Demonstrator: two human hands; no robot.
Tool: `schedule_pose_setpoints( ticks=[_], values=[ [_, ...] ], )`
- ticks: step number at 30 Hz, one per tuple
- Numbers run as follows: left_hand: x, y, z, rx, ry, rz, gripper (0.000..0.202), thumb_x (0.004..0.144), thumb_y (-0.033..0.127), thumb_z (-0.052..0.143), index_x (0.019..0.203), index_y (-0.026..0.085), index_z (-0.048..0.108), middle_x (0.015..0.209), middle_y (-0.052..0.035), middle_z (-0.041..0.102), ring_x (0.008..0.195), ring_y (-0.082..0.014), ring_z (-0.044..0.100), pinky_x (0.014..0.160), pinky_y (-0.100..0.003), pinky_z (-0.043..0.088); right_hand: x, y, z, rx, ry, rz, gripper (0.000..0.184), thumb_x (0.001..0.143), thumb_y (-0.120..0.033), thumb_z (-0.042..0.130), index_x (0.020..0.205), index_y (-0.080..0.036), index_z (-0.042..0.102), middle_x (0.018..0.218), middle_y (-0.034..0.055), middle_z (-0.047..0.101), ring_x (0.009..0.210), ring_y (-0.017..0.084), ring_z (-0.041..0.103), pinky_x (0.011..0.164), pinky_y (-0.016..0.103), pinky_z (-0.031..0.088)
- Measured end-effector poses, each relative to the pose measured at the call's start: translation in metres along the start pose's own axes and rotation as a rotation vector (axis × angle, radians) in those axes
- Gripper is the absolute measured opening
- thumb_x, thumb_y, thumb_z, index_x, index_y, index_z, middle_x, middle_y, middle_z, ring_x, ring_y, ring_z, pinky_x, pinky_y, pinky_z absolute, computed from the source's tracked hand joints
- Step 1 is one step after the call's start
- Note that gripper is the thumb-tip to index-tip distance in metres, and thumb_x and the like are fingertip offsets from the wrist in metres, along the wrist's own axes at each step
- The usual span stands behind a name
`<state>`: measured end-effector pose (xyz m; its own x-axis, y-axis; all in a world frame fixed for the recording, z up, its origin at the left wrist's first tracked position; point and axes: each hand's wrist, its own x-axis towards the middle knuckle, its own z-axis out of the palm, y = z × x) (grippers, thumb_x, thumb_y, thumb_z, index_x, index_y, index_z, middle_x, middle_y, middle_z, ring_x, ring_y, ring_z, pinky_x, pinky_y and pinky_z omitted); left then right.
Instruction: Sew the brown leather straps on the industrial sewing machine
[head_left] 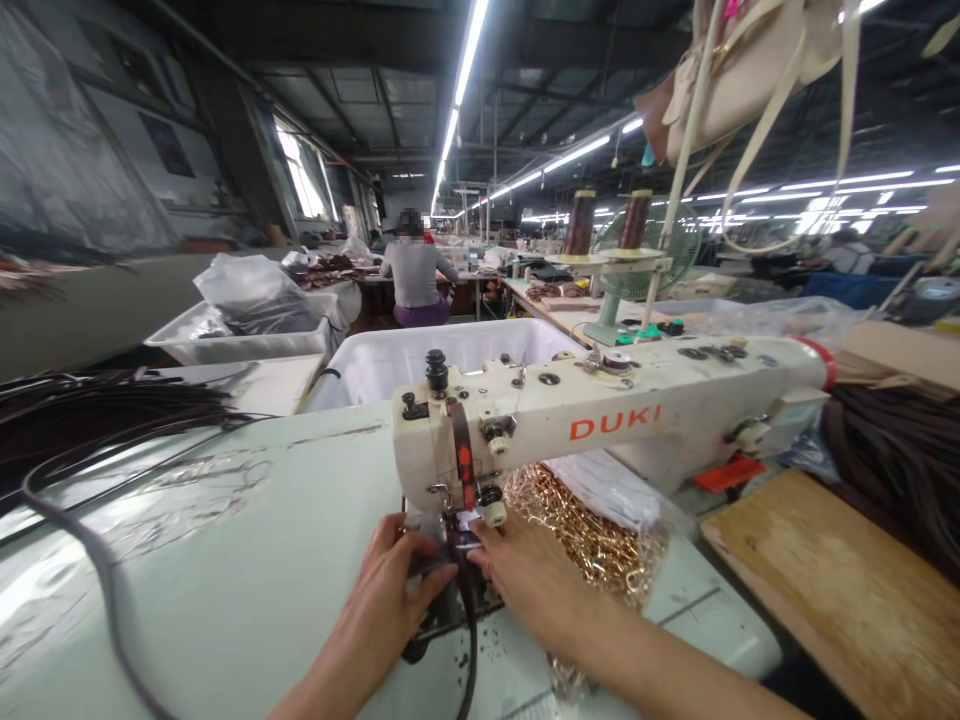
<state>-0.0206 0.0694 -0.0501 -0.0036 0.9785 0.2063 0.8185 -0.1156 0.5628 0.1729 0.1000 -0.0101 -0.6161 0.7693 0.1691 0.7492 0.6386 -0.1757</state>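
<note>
A cream sewing machine [600,415] marked DUKI stands on the pale green table [225,540]. A narrow dark strap [470,610] lies under its needle and trails toward me. My left hand [390,590] rests on the needle plate at the strap's left, fingers pressing down. My right hand [525,575] holds the strap from the right, fingertips right by the presser foot. The needle itself is hidden by the machine head and my fingers.
A clear bag of gold metal rings [600,540] lies behind my right hand. Dark straps are piled at left [90,420] and right [900,470]. A wooden board [840,590] sits at right; white bins [420,360] stand behind. A seated person [415,275] works farther off.
</note>
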Motion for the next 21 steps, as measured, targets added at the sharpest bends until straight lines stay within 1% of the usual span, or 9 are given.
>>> schedule_pose_setpoints(
  ticks=[2, 4, 8, 10, 14, 17, 19, 21],
  values=[
    [0.011, 0.002, 0.002, -0.020, -0.002, -0.025, 0.013, 0.076, 0.030, 0.063, 0.080, 0.018, 0.064, 0.105, -0.0084, 0.050, 0.101, -0.0274, 0.052, 0.090, -0.044, 0.045, 0.005, -0.003, 0.006, -0.028, 0.012, -0.009, 0.028, 0.096, -0.025, 0.043, 0.121, -0.018, 0.052, 0.105, 0.0111, 0.063, 0.091, 0.028, 0.061, 0.071, 0.035, 0.049],
    [0.016, 0.004, 0.003, -0.028, -0.013, -0.013, 0.012, 0.077, 0.029, 0.060, 0.073, 0.018, 0.065, 0.099, -0.0071, 0.052, 0.100, -0.0268, 0.052, 0.090, -0.044, 0.044, 0.009, -0.004, 0.012, -0.052, 0.031, -0.023, 0.027, 0.094, -0.020, 0.042, 0.120, -0.017, 0.050, 0.101, 0.0112, 0.065, 0.092, 0.028, 0.061, 0.069, 0.034, 0.048],
    [0.014, 0.008, 0.006, -0.043, 0.007, 0.029, 0.016, 0.079, 0.025, 0.053, 0.067, 0.019, 0.060, 0.098, -0.0056, 0.052, 0.100, -0.0247, 0.050, 0.090, -0.041, 0.043, 0.012, -0.004, 0.019, -0.082, 0.031, -0.047, 0.027, 0.091, -0.014, 0.043, 0.117, -0.017, 0.050, 0.095, 0.0111, 0.068, 0.092, 0.028, 0.062, 0.069, 0.032, 0.047],
    [0.012, 0.008, 0.008, -0.043, 0.034, 0.045, 0.015, 0.079, 0.023, 0.050, 0.066, 0.019, 0.057, 0.097, -0.0054, 0.051, 0.098, -0.0241, 0.049, 0.088, -0.040, 0.043, 0.014, -0.003, 0.020, -0.078, 0.023, -0.046, 0.025, 0.091, -0.014, 0.043, 0.114, -0.017, 0.052, 0.093, 0.0105, 0.068, 0.091, 0.027, 0.063, 0.068, 0.032, 0.047],
    [0.012, 0.007, 0.014, -0.028, 0.075, 0.071, 0.013, 0.078, 0.022, 0.049, 0.066, 0.020, 0.052, 0.092, -0.0048, 0.051, 0.094, -0.0238, 0.049, 0.084, -0.040, 0.045, 0.019, -0.005, 0.022, -0.066, 0.017, -0.027, 0.023, 0.090, -0.019, 0.045, 0.112, -0.018, 0.053, 0.092, 0.0091, 0.069, 0.086, 0.027, 0.064, 0.066, 0.031, 0.048],
    [0.013, 0.008, 0.017, -0.001, 0.082, 0.099, 0.011, 0.077, 0.021, 0.048, 0.066, 0.020, 0.051, 0.092, -0.0047, 0.052, 0.093, -0.0229, 0.051, 0.084, -0.039, 0.045, 0.023, -0.008, 0.024, -0.063, 0.019, -0.009, 0.021, 0.090, -0.017, 0.043, 0.108, -0.018, 0.054, 0.093, 0.0084, 0.068, 0.081, 0.026, 0.065, 0.063, 0.031, 0.048],
    [0.014, 0.007, 0.013, 0.026, 0.079, 0.119, 0.011, 0.077, 0.019, 0.048, 0.067, 0.020, 0.050, 0.090, -0.0046, 0.053, 0.093, -0.0221, 0.053, 0.083, -0.037, 0.047, 0.024, -0.010, 0.025, -0.060, 0.025, 0.000, 0.021, 0.090, -0.016, 0.042, 0.107, -0.018, 0.055, 0.094, 0.0079, 0.068, 0.079, 0.025, 0.065, 0.063, 0.031, 0.048],
    [0.014, 0.004, 0.001, 0.063, 0.071, 0.136, 0.012, 0.080, 0.020, 0.046, 0.069, 0.020, 0.052, 0.090, -0.0053, 0.054, 0.091, -0.0222, 0.056, 0.081, -0.037, 0.048, 0.022, -0.009, 0.022, -0.057, 0.031, 0.011, 0.022, 0.091, -0.019, 0.042, 0.110, -0.019, 0.055, 0.094, 0.0076, 0.068, 0.080, 0.026, 0.065, 0.063, 0.032, 0.048]
  ],
)
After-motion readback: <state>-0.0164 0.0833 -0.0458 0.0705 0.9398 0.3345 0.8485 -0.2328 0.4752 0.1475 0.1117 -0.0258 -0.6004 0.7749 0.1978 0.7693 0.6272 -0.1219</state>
